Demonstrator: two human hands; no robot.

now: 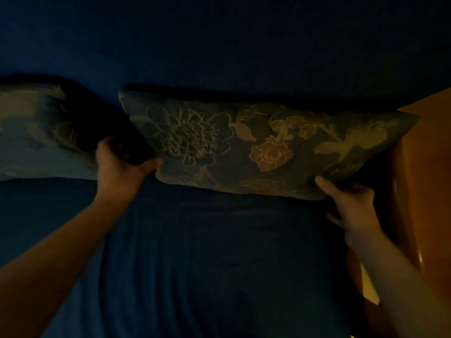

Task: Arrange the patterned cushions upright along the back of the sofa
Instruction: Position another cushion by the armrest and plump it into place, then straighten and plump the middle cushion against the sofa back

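Observation:
A dark floral cushion (256,145) with cream and orange flowers leans against the blue sofa back (219,50) in dim light. My left hand (119,162) grips its lower left corner, thumb on the front. My right hand (351,201) holds its lower right edge from beneath. A second patterned cushion (34,130) stands against the back at the far left, partly cut off by the frame edge. A dark gap lies between the two cushions.
The blue sofa seat (195,252) spreads below the cushions. A glossy orange-brown wooden armrest (424,179) rises at the right, touching the floral cushion's right corner. The room is very dark.

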